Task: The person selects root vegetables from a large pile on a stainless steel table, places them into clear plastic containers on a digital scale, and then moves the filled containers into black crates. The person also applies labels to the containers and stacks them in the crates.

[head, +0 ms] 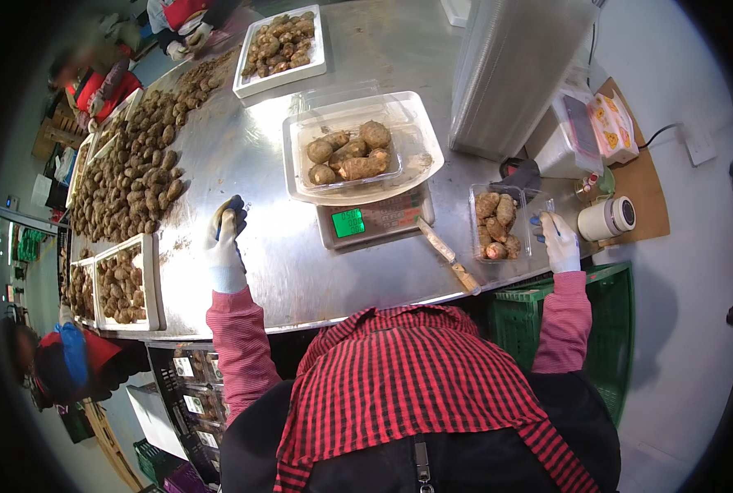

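My left hand point(226, 237), in a white glove with a dark blue palm, hovers over the metal table with loosely curled fingers; nothing shows in it. My right hand point(557, 240), gloved the same way, pinches the clear lid point(539, 203) of a plastic clamshell box point(476, 252). Several taros point(497, 225) fill that box, whose lid is folded back to the right. Before me, a digital scale point(376, 215) with a lit green display carries a white pan point(425, 132). In the pan sits another clear box point(351, 183) of taros point(348, 154), its lid raised behind.
A wooden-handled knife point(450, 256) lies at the table's front edge. Stacked clear boxes point(514, 68) rise behind, near a white thermos point(607, 219). A taro heap point(132, 172) and foam trays point(151, 283) occupy the left. A green crate point(613, 333) stands right; co-workers point(104, 92) are at left.
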{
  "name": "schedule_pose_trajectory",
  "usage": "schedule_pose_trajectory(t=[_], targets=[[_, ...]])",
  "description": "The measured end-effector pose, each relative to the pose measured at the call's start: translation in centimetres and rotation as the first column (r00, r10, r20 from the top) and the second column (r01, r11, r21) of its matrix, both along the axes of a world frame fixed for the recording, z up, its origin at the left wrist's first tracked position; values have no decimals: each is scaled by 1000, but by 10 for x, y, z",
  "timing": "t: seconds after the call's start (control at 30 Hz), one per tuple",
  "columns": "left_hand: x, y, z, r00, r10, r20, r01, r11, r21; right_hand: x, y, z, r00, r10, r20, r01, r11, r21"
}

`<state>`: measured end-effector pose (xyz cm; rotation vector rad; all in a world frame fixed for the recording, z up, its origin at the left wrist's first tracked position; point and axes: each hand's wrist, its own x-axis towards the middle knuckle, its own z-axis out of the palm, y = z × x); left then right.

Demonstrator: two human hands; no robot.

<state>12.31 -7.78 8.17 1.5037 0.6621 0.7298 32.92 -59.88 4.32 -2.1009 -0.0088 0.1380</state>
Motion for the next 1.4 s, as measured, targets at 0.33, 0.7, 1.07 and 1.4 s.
schedule_pose_trajectory(t=[0.33, 0.7, 1.07, 1.4], targets=[[-29, 10, -19, 999, -25, 49, 26, 999, -34, -8, 25, -6, 994, 71, 85, -68, 997, -38], [-10, 15, -39, 996, -89, -26, 86, 991, -101, -27, -12, -2, 983, 176, -45, -158, 705, -691], [23, -12, -44, 976, -215, -30, 212, 974, -81, -4, 73, -12, 958, -3, -286, -236, 562, -793], [12, -12, -43, 987, -155, -36, 152, 985, -83, 22, 52, -19, 944, 75, -321, -204, 898, -391]])
